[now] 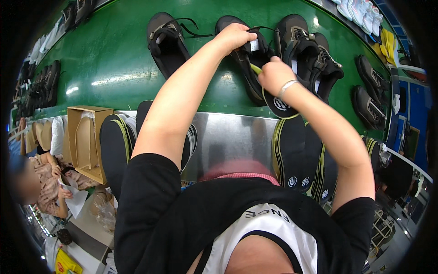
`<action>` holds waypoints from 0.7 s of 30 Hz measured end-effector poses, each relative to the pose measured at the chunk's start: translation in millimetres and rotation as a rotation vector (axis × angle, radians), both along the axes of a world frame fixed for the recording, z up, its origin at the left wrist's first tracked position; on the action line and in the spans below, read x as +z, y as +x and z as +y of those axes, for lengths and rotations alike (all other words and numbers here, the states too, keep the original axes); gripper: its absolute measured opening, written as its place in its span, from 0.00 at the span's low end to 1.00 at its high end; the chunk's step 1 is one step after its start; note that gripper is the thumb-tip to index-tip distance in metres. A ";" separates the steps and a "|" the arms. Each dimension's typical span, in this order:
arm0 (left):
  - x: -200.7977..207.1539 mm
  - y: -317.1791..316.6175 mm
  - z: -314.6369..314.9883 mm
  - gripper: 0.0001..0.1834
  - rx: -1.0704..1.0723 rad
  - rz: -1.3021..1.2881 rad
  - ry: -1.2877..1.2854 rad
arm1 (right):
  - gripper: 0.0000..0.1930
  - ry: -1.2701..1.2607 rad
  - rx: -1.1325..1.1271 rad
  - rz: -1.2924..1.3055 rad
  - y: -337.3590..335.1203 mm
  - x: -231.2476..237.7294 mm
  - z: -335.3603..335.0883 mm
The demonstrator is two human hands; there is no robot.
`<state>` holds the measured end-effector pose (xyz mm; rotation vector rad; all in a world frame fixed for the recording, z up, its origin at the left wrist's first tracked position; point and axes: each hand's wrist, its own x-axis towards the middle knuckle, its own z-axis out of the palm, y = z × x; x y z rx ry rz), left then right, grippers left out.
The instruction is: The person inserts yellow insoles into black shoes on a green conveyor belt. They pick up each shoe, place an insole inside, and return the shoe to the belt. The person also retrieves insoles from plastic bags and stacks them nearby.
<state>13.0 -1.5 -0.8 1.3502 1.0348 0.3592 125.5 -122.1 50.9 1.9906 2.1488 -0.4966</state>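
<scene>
Left hand closed on the collar of a black shoe lying on the green belt; fingers curled tight, holding the opening. Right hand fisted round the top of a black insole with yellow edge; heel end of the insole hangs out below the hand, toe end at the shoe mouth. Judged step: seating the insole, partly in at most. Next move likely calls for a steady push toward the toe while the left hand keeps the collar spread; edge could fold. Around: other shoes left and right on the belt, just beside; loose lace near the left hand; insole stacks on the steel desk; open carton at left; another person at far left, well apart.
</scene>
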 end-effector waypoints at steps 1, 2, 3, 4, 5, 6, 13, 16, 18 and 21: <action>-1.8 1.9 -0.3 0.09 0.007 0.008 0.021 | 0.11 0.010 0.000 -0.094 -8.6 -9.5 1.1; 1.7 0.8 -1.6 0.09 0.022 0.019 0.043 | 0.11 0.020 0.008 -0.186 -17.9 -14.5 3.4; 6.0 -0.5 -5.2 0.09 0.027 0.067 0.102 | 0.10 0.018 -0.016 -0.181 -23.2 -13.1 1.7; 9.1 -2.5 -7.6 0.11 0.073 0.019 0.035 | 0.10 0.040 -0.036 -0.169 -22.0 -15.4 -1.7; 2.4 -3.9 -5.4 0.12 0.070 0.000 0.105 | 0.12 0.045 -0.047 -0.123 -22.7 -8.8 -6.0; -7.1 -2.7 -4.3 0.12 0.065 -0.019 0.177 | 0.15 0.051 -0.059 -0.077 -23.1 1.0 -13.9; 4.1 -0.3 -13.8 0.13 0.088 0.238 0.373 | 0.28 -0.406 -0.085 -0.242 -18.0 67.1 -23.5; 8.2 -4.8 -12.1 0.13 0.108 0.202 0.376 | 0.20 -0.367 -0.044 -0.148 -13.8 65.8 -7.3; 3.7 -6.2 -13.2 0.14 0.117 0.147 0.289 | 0.17 -0.236 0.009 -0.175 -17.8 50.5 -8.9; 11.4 -4.6 -16.3 0.14 0.140 0.192 0.345 | 0.13 -0.200 0.022 -0.209 -25.8 33.2 4.0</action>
